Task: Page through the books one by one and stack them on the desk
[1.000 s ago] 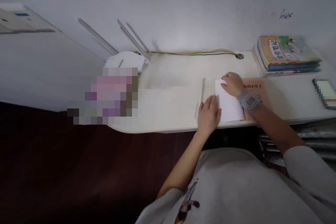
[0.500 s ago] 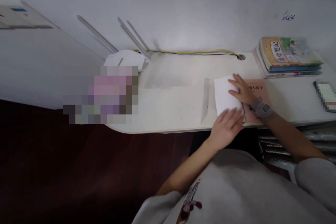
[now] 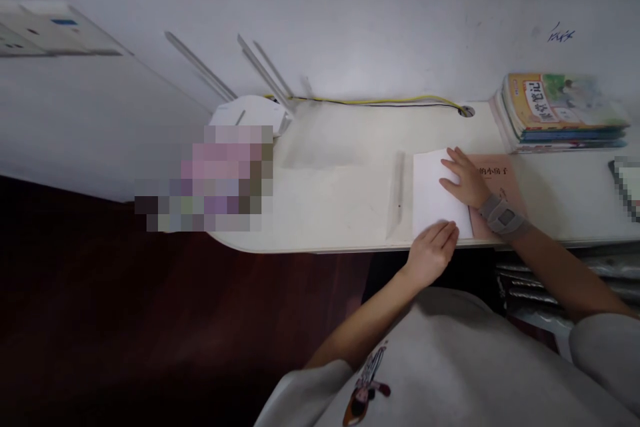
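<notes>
A folded white sheet of paper (image 3: 431,190) lies on the white desk (image 3: 340,193), partly over a pink booklet (image 3: 497,180) with printed characters. My right hand (image 3: 464,177), with a grey watch on the wrist, lies flat on the paper's right part, fingers stretched out. My left hand (image 3: 433,252) rests at the paper's near edge by the desk's front rim, fingers extended and touching the sheet. Neither hand grips anything.
A stack of colourful books (image 3: 563,110) sits at the back right. A yellow and black cable (image 3: 380,102) runs along the wall to a desk hole. A white router with antennas (image 3: 253,113) stands at the left. A blurred item lies at the far right edge.
My left hand slid from the paper's left side to its near edge and drew back toward me. The right hand shifted a little to the right on the sheet.
</notes>
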Motion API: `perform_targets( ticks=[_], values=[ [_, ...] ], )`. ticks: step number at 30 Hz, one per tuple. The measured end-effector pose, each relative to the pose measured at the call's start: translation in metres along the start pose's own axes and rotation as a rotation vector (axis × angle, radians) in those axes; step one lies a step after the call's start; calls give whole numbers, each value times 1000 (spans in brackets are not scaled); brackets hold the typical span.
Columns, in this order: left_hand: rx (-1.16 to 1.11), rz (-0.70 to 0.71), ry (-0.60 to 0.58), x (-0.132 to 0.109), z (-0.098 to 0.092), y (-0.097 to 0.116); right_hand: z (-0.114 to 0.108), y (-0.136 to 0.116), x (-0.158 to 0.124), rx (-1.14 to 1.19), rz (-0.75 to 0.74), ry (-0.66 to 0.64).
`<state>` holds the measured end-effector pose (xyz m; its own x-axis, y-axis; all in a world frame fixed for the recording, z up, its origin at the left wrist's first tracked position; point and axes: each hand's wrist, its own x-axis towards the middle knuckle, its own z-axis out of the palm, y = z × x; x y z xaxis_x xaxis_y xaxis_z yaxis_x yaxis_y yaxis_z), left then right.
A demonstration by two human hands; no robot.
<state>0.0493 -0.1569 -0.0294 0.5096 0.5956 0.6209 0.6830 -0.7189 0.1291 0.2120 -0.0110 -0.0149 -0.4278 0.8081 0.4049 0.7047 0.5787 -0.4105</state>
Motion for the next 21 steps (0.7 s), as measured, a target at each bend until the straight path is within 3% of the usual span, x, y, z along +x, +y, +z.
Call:
perform_targets(
  ticks=[9,16,21],
  values=[
    [75,-42,49,5,-17,1,-3,-12,0,-139,-28,-149],
    [87,-85,-2,7,-24,2,-3,-7,0,-63,-52,-215],
    [127,42,-121,24,-15,11,2,-2,-1,-55,-74,-204]
  ],
)
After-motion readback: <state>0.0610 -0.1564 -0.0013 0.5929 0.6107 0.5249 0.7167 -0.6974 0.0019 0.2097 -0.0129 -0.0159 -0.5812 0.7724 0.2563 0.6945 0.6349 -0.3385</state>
